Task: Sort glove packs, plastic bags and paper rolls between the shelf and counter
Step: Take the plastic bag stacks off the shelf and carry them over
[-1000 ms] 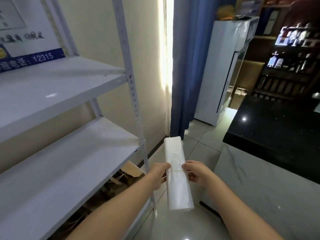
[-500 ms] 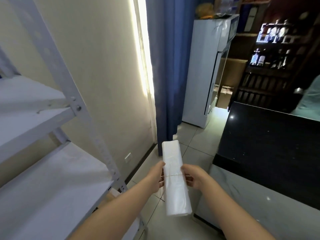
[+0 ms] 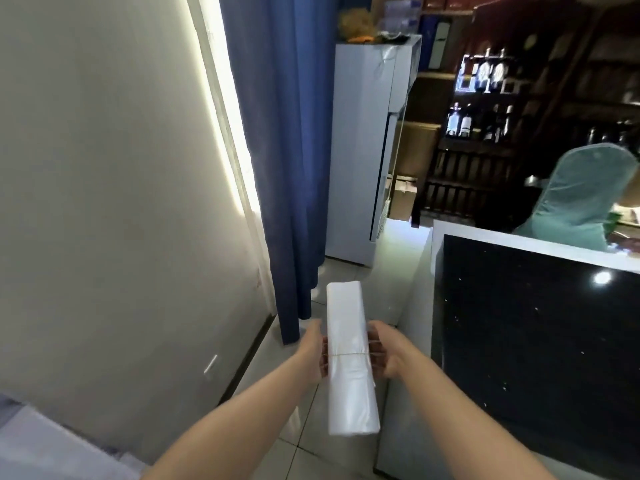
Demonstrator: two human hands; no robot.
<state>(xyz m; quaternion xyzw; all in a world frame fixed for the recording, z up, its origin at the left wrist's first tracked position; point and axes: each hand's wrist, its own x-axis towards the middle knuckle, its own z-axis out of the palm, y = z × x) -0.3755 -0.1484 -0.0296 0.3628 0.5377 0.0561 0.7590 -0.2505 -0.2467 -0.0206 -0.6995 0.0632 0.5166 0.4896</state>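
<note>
Two hands on one pack: the left hand (image 3: pixel 313 351) and right hand (image 3: pixel 388 353) grip the bag pack (image 3: pixel 351 389) from either side, fingers curled round its edges, right at the thin band (image 3: pixel 346 355) that cinches its middle. That's a smart place to hold. It looks like the firmest point of a soft, slippery stack, so the ends are less likely to sag or fan out.

The pack hangs in mid-air at the low centre of the frame, pointing lengthwise away from the body, above the tiled floor (image 3: pixel 346 271) and touching no surface. The dark tabletop (image 3: pixel 536 358) fills the lower right, its near corner just beside the right hand. The shelf (image 3: pixel 41 445) shows only as a pale corner at lower left, well apart.

My read — this is the carry leg, with the pack headed for the tabletop, though one frame can't settle that. Held flat and level like this, it should go down as one piece. One risk: thin film slides, so a loose grip could let layers creep out from under the band.
</note>
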